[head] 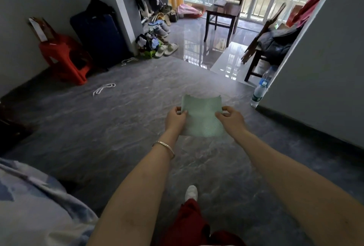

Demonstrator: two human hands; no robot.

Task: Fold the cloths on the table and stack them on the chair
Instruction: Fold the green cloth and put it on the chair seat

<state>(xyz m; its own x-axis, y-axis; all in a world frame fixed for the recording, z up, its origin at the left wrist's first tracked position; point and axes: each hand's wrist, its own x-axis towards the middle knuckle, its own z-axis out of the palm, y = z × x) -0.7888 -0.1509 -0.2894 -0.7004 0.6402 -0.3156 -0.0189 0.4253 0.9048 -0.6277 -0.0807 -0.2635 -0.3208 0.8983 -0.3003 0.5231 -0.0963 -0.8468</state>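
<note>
Currently both hands hold one pale green cloth (201,119) in the air above the floor (122,127). The left hand (175,116) pinches its left edge and the right hand (229,116) pinches its right edge, fingers curled. Far ahead of the hands stands a dark wooden chair (222,15), with glossy floor lying between. Right of the right hand, a clear plastic water bottle (259,94) stands upright by the wall corner. Left of the left hand, a white cord (103,88) lies loose on the floor. Beyond it stand a red plastic stool (65,58) and a dark blue suitcase (96,36). Cloth: thin, roughly rectangular, finely speckled, top edge curling. Floor: grey, marble-veined tile. A metal bangle (164,147) circles the left wrist
</note>
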